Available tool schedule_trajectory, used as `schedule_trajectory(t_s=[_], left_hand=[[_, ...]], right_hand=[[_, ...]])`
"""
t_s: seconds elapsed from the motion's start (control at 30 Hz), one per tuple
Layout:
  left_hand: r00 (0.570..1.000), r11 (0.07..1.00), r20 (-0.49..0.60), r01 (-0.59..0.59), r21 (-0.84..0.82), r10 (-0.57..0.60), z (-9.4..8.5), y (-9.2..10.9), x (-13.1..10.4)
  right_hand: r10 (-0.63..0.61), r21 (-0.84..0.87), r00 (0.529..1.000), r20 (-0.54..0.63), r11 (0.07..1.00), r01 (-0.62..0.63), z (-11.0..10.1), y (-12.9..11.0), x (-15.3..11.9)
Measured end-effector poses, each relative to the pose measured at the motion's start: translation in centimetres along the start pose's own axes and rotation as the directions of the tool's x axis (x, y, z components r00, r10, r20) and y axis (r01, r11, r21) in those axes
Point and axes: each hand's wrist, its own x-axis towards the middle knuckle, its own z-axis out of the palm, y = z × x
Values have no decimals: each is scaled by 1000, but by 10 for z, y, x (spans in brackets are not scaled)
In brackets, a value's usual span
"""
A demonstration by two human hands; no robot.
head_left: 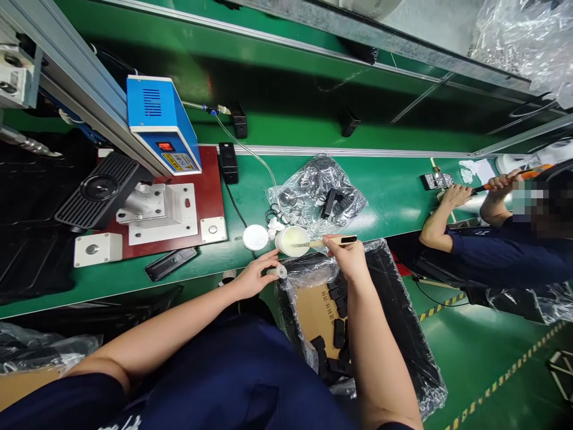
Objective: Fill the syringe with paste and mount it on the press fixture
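Note:
My right hand (pixel 346 258) grips a slim brush (pixel 319 243) with a pale handle and a dark end. The brush's tip reaches into a round white tub (pixel 293 251) of pale yellowish paste. Between the thumb and fingers of my left hand (pixel 256 276) is a small translucent plastic cylinder (pixel 281 272), its round end facing up, just below the tub. A white round lid (pixel 255 237) lies left of the tub, and a crumpled white wipe (pixel 274 227) sits between them. Behind the tub, a clear plastic bag (pixel 313 190) holds dark coiled parts, with a black block (pixel 330 203) on top.
A plastic-lined box (pixel 385 310) with several black housings stands against the bench front. To the left are a blue control box (pixel 163 125), a metal fixture (pixel 163 212) and white button boxes (pixel 98 249). A co-worker (pixel 501 251) handles an orange tool at the right.

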Motion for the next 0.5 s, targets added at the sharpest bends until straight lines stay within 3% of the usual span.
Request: schedule_trajectory(t_s=[0.1, 0.2, 0.33, 0.5], left_hand=[[999, 1000, -31, -15, 26, 16, -5, -4, -4], [998, 999, -62, -17, 37, 19, -6, -10, -6], [997, 999, -81, -16, 51, 20, -5, -11, -5], [998, 998, -61, -11, 55, 14, -4, -4, -1]], right_hand=[[-20, 56, 999, -36, 998, 22, -10, -4, -3], [-57, -28, 998, -38, 998, 56, -10, -5, -4], [-74, -201, 997, -20, 977, 69, 5, -6, -4], [-43, -244, 999, -14, 969, 38, 25, -7, -7]])
